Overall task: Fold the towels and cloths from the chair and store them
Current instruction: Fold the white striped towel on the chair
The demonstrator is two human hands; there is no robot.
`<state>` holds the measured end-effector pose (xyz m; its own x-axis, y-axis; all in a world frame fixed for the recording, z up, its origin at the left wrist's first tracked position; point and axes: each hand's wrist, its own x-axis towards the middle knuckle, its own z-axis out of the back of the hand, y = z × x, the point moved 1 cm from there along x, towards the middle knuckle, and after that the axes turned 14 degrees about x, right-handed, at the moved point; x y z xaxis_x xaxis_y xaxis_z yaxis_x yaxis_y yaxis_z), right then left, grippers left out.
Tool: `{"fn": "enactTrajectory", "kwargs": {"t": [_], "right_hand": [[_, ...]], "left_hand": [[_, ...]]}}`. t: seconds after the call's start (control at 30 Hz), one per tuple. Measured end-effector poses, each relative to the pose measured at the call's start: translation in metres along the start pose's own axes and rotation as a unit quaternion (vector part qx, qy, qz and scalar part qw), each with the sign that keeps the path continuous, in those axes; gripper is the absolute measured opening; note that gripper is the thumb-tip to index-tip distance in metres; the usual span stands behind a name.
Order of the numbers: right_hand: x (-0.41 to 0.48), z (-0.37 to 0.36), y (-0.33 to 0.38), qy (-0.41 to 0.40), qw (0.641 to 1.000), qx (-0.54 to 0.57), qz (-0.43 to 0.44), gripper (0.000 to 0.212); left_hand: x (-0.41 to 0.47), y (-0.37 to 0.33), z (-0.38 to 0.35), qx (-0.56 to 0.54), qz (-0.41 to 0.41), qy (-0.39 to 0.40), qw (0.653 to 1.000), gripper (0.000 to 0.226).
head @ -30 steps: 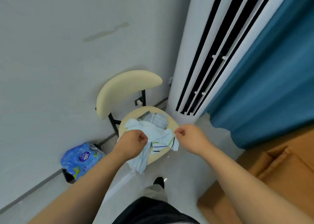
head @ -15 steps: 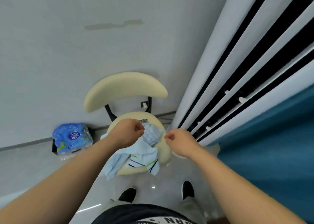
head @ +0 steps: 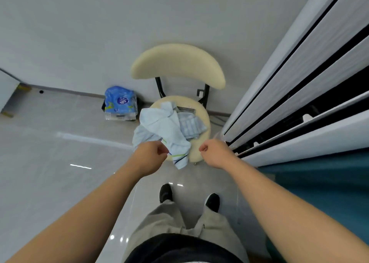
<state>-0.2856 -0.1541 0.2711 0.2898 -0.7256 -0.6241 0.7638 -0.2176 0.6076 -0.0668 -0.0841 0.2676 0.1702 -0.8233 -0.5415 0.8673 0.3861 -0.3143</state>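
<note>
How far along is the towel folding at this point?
Done: nothing visible; the pale blue towel and checked cloth lie crumpled on the chair. In hand: the left hand is at the towel's edge, grip unclear; the right hand is curled, holding nothing. Left: all folding and storing.

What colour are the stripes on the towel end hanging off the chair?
Green and dark blue stripes on a pale blue towel; the head view shows them.
</note>
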Motion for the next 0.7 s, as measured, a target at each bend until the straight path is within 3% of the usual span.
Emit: {"fn": "enactTrajectory", "kwargs": {"t": [0.17,0.33,0.53,0.7], "right_hand": [[0.043,-0.042,-0.035,0.01,1.0,0.002,-0.003,0.028],[0.118,-0.106,-0.09,0.003,1.0,-0.006,0.007,0.031],[0.18,-0.16,-0.149,-0.071,0.996,-0.005,0.052,0.029],[0.169,-0.183,-0.174,-0.123,0.987,0.002,0.101,0.027]], "left_hand": [[0.036,0.02,-0.068,0.014,-0.013,0.001,1.0,0.018],[0.109,0.047,-0.155,0.128,-0.087,-0.022,0.988,0.033],[0.166,0.075,-0.235,0.318,-0.155,-0.081,0.932,0.05],[0.173,0.093,-0.267,0.386,-0.213,-0.131,0.888,0.05]]}}
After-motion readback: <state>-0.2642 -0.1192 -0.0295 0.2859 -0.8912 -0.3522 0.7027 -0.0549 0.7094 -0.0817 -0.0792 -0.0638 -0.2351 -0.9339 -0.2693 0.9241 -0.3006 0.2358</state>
